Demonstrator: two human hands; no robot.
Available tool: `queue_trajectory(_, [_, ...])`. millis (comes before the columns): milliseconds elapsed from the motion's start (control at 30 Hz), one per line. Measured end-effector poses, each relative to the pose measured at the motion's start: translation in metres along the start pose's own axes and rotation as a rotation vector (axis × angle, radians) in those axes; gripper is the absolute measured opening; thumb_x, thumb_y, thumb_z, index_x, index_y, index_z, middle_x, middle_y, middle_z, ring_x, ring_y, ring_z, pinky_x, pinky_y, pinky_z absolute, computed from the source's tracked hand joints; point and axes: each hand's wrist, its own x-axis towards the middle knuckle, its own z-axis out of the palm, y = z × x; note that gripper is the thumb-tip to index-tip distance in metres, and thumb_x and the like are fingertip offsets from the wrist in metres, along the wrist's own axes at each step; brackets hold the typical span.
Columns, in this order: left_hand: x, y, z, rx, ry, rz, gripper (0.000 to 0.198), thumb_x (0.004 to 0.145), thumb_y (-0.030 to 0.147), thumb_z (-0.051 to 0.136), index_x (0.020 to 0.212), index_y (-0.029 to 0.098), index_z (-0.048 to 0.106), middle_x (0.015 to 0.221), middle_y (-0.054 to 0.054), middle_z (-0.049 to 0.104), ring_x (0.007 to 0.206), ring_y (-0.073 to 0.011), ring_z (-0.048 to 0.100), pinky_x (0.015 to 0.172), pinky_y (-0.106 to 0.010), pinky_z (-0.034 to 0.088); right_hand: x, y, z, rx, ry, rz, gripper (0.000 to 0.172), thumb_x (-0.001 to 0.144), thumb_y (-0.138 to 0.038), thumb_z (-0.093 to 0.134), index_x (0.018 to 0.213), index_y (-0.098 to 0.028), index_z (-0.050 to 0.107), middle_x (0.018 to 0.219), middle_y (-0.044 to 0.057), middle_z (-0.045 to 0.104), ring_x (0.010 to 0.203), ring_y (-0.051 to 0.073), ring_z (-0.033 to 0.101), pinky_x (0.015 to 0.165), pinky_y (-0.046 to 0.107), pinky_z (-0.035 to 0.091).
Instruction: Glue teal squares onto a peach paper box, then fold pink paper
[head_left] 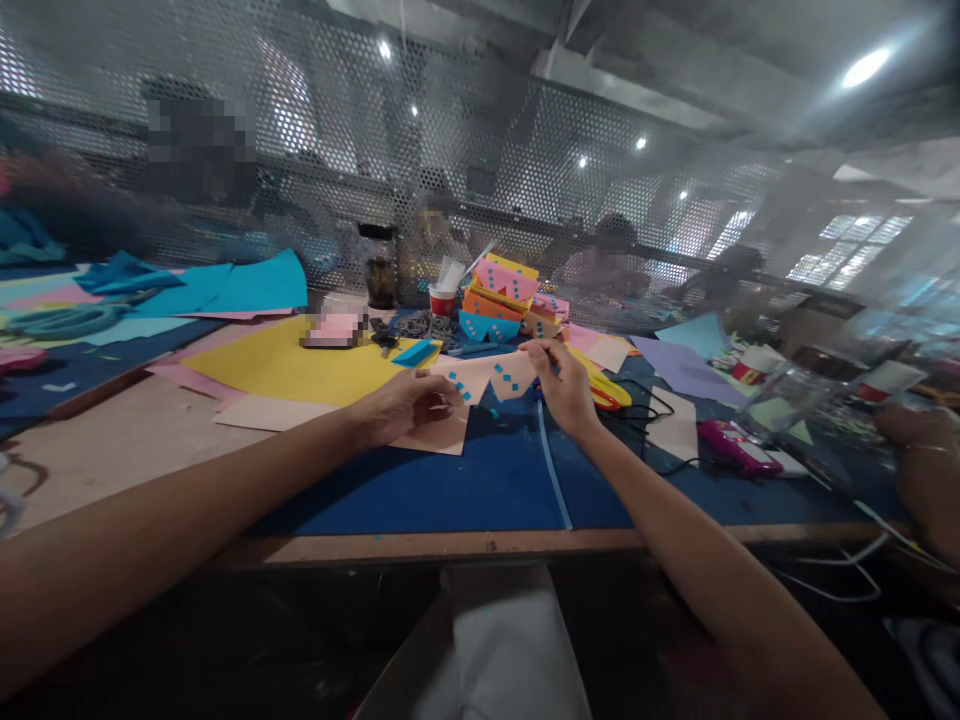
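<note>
Between my two hands I hold up a pale pink paper cutout (pixel 481 382) with a notch in its lower edge and small blue squares on it. My left hand (pixel 412 403) grips its left end, fingers curled. At its right end, my right hand (pixel 561 380) pinches the upper corner. Beneath it lies a peach paper sheet (pixel 442 432) on the blue mat (pixel 510 480). A few blue bits lie on the mat under the cutout. Just behind stand similar cutouts, a blue one (pixel 487 327) and a stack of pink, orange and yellow ones (pixel 504 290).
Yellow paper (pixel 262 365) spreads to the left, with a phone (pixel 334 328) on it. Behind are a dark jar (pixel 380 265) and a red-white cup (pixel 442 298). Yellow-handled scissors (pixel 609 392), a magenta device (pixel 739 448) and another person's hand (pixel 919 435) are at right.
</note>
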Motion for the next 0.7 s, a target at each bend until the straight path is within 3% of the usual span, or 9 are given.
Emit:
queue_trajectory(367, [-0.0018, -0.0010, 0.0032, -0.087, 0.014, -0.094, 0.016, 0.064, 0.019, 0.088, 0.068, 0.015, 0.073, 0.078, -0.007, 0.071, 0.074, -0.0129, 0.063, 0.064, -0.021, 0.052, 0.0011, 0.0016, -0.0008, 0.015, 0.025, 0.003, 0.043, 0.103, -0.058, 0.047, 0.106, -0.023, 0.073, 0.104, 0.006, 0.076, 0.093, 0.022, 0.068, 0.083, 0.032, 0.051])
queue_trajectory(700, [-0.0025, 0.0003, 0.0041, -0.083, -0.015, -0.086, 0.016, 0.067, 0.018, 0.087, 0.068, 0.012, 0.072, 0.070, -0.005, 0.066, 0.060, -0.0083, 0.051, 0.054, -0.021, 0.043, 0.0011, 0.0001, -0.0012, 0.013, 0.025, 0.006, 0.043, 0.103, -0.057, 0.048, 0.106, -0.023, 0.073, 0.104, 0.006, 0.076, 0.093, 0.022, 0.068, 0.082, 0.032, 0.051])
